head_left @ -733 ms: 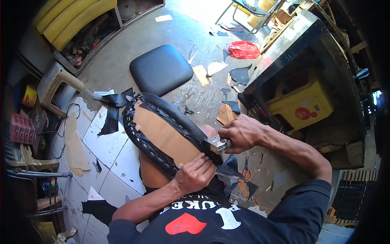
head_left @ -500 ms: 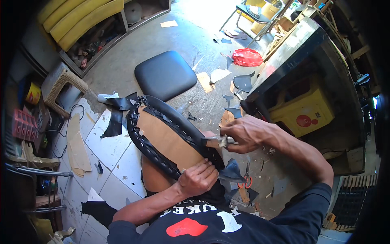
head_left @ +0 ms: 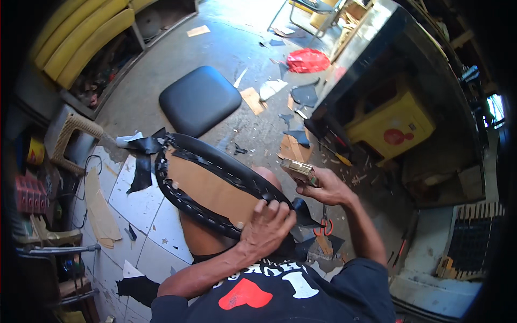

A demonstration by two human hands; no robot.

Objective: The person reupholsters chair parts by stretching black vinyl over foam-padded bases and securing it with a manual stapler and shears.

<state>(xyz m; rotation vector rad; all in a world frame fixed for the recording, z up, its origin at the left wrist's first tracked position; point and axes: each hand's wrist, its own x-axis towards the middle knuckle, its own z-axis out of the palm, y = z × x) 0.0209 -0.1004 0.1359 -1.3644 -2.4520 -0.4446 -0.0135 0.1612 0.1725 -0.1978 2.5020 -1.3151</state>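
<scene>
An upholstered panel (head_left: 210,188) rests across my lap, its brown board facing up. Black vinyl is folded over its rim, with a line of staples along both long edges. My left hand (head_left: 268,229) grips the near right end, fingers bent over the folded vinyl. Clear of the panel, on its right, my right hand (head_left: 327,188) is wrapped round a metal staple gun (head_left: 299,171). A loose tail of black vinyl (head_left: 305,213) sticks out beside my left hand. Orange-handled scissors (head_left: 323,227) lie below my right hand among scraps.
A black padded seat (head_left: 200,100) lies on the floor ahead. A red plastic bag (head_left: 308,60) and vinyl and board offcuts are scattered to its right. A dark cabinet with a yellow crate (head_left: 393,126) stands at right, a woven stool (head_left: 72,140) at left.
My right hand has drawn the staple gun back from the panel's edge. My left hand has shifted slightly, its fingers now reaching over the vinyl edge. The view has turned a little.
</scene>
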